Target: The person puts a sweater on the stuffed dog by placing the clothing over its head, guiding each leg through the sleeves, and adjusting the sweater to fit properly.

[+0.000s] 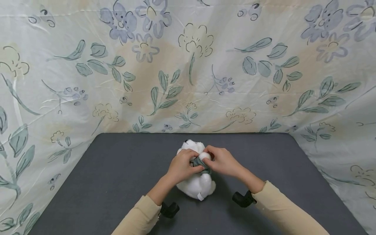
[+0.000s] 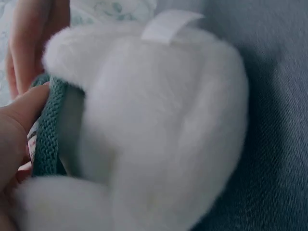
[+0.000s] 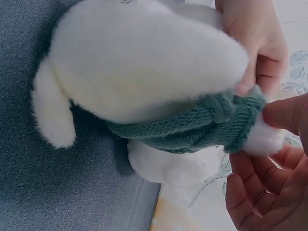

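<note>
Centrally on the grey desk (image 1: 117,182): white plush toy (image 1: 197,186), long axis running away from the person. Left hand (image 1: 181,167) and right hand (image 1: 223,161) both pinched onto the green knitted scarf (image 3: 192,127) from opposite sides, equally near.

A dark grey tabletop (image 1: 117,182) is backed and flanked by a floral-printed cloth (image 1: 188,65) hanging behind.
</note>
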The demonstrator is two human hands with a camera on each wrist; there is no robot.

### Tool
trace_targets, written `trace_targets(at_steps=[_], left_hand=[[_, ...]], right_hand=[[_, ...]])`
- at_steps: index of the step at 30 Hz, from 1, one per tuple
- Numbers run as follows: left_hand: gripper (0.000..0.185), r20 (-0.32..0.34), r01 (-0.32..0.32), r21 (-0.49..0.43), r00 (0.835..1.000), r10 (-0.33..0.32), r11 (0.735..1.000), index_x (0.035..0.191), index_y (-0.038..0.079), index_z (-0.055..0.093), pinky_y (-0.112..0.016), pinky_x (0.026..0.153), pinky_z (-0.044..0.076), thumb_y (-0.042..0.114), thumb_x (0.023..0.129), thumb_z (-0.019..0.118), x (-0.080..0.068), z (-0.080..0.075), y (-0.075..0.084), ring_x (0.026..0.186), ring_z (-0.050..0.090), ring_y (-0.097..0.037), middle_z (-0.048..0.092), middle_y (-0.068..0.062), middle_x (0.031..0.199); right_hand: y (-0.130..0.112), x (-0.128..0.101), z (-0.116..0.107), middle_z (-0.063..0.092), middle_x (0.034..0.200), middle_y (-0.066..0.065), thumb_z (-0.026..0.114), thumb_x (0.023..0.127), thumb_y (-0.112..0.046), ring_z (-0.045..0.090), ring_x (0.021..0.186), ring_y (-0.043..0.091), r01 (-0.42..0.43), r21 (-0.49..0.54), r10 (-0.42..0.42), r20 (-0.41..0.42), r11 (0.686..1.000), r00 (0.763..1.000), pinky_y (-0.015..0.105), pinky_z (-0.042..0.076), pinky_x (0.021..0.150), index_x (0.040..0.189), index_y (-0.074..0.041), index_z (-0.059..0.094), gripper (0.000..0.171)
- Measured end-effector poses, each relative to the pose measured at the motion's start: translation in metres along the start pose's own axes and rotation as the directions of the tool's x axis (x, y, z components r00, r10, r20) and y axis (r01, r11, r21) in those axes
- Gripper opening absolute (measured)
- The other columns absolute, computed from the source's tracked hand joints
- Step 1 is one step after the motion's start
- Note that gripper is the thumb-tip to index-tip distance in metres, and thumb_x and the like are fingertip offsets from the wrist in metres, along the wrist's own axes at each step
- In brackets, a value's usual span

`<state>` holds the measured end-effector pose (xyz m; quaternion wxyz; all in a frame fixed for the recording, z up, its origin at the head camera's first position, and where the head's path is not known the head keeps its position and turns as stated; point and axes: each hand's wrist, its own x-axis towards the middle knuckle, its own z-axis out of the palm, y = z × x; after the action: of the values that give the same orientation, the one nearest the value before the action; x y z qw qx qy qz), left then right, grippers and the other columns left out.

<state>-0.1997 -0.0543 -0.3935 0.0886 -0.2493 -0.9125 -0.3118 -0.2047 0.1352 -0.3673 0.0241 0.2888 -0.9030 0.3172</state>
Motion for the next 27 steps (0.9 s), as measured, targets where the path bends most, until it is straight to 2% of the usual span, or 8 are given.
trace_targets(at_steps=[4, 8, 13, 16, 18, 21, 23, 27], left_hand=[[0.036, -0.005, -0.055, 0.130, 0.998, 0.056, 0.990, 0.099, 0.014, 0.068, -0.030, 0.073, 0.048, 0.036, 0.072, 0.078, 0.002, 0.001, -0.002, 0.095, 0.056, -0.017, 0.064, 0.002, 0.101], [0.040, -0.005, -0.097, 0.262, 0.995, 0.102, 0.960, 0.101, 0.015, 0.069, -0.035, 0.082, 0.047, 0.040, 0.071, 0.078, 0.003, 0.001, -0.004, 0.098, 0.056, -0.019, 0.062, 0.001, 0.101], [0.040, 0.024, -0.095, 0.352, 0.995, 0.092, 0.931, 0.105, 0.018, 0.068, -0.036, 0.083, 0.044, 0.042, 0.074, 0.074, 0.001, 0.001, -0.008, 0.098, 0.053, -0.019, 0.060, 0.002, 0.105], [0.039, 0.037, -0.089, 0.371, 0.996, 0.081, 0.924, 0.106, 0.020, 0.067, -0.036, 0.082, 0.043, 0.044, 0.075, 0.072, 0.000, 0.000, -0.010, 0.099, 0.051, -0.018, 0.058, 0.002, 0.107], [0.040, 0.038, -0.095, 0.363, 0.995, 0.087, 0.927, 0.106, 0.020, 0.066, -0.037, 0.083, 0.043, 0.045, 0.075, 0.072, 0.000, 0.000, -0.011, 0.100, 0.051, -0.019, 0.058, 0.002, 0.109], [0.044, 0.027, -0.121, 0.306, 0.993, 0.119, 0.944, 0.109, 0.018, 0.065, -0.039, 0.085, 0.044, 0.044, 0.074, 0.073, 0.000, 0.001, -0.012, 0.103, 0.052, -0.020, 0.058, 0.001, 0.113], [0.046, 0.021, -0.148, 0.228, 0.989, 0.147, 0.962, 0.111, 0.017, 0.064, -0.038, 0.087, 0.044, 0.042, 0.074, 0.075, 0.001, 0.002, -0.011, 0.105, 0.053, -0.021, 0.059, 0.001, 0.115], [0.041, 0.011, -0.186, 0.063, 0.983, 0.185, 0.981, 0.106, 0.014, 0.065, -0.033, 0.085, 0.046, 0.035, 0.073, 0.077, 0.005, 0.003, -0.008, 0.101, 0.056, -0.017, 0.064, 0.002, 0.106]], right_hand=[[-0.002, 0.001, -0.002, 0.053, 0.071, -0.008, 0.060, 0.089, -0.018, 0.045, 0.054, 0.005, 0.000, 0.003, 0.000, 0.005, 1.000, 1.000, 0.022, 0.040, 0.050, 0.096, -0.014, 0.058, 0.008], [-0.003, 0.001, -0.004, 0.053, 0.071, -0.007, 0.059, 0.090, -0.017, 0.044, 0.055, 0.005, 0.001, 0.010, -0.001, 0.010, 1.000, 1.000, 0.022, 0.039, 0.050, 0.096, -0.014, 0.057, 0.006], [-0.003, 0.001, -0.006, 0.054, 0.073, -0.008, 0.058, 0.091, -0.018, 0.046, 0.056, 0.005, 0.009, 0.015, -0.009, 0.021, 1.000, 1.000, 0.022, 0.040, 0.051, 0.096, -0.015, 0.057, 0.006], [-0.003, 0.000, -0.007, 0.054, 0.073, -0.008, 0.058, 0.091, -0.018, 0.046, 0.056, 0.004, 0.009, 0.018, -0.009, 0.025, 1.000, 1.000, 0.022, 0.041, 0.051, 0.097, -0.016, 0.057, 0.006], [-0.004, 0.000, -0.008, 0.053, 0.073, -0.008, 0.058, 0.091, -0.018, 0.046, 0.056, 0.004, 0.007, 0.021, -0.008, 0.028, 1.000, 1.000, 0.022, 0.041, 0.051, 0.097, -0.016, 0.057, 0.006], [-0.003, 0.000, -0.007, 0.054, 0.073, -0.008, 0.057, 0.091, -0.019, 0.046, 0.056, 0.004, 0.000, 0.022, -0.001, 0.029, 1.000, 1.000, 0.022, 0.041, 0.051, 0.097, -0.016, 0.057, 0.007], [-0.003, 0.000, -0.007, 0.054, 0.073, -0.008, 0.057, 0.092, -0.018, 0.046, 0.056, 0.004, -0.005, 0.026, 0.004, 0.025, 1.000, 1.000, 0.022, 0.041, 0.051, 0.098, -0.015, 0.057, 0.007], [-0.002, -0.001, -0.006, 0.052, 0.072, -0.007, 0.056, 0.092, -0.018, 0.045, 0.055, 0.005, -0.011, 0.047, 0.011, 0.018, 0.999, 1.000, 0.022, 0.040, 0.051, 0.098, -0.015, 0.057, 0.007]])
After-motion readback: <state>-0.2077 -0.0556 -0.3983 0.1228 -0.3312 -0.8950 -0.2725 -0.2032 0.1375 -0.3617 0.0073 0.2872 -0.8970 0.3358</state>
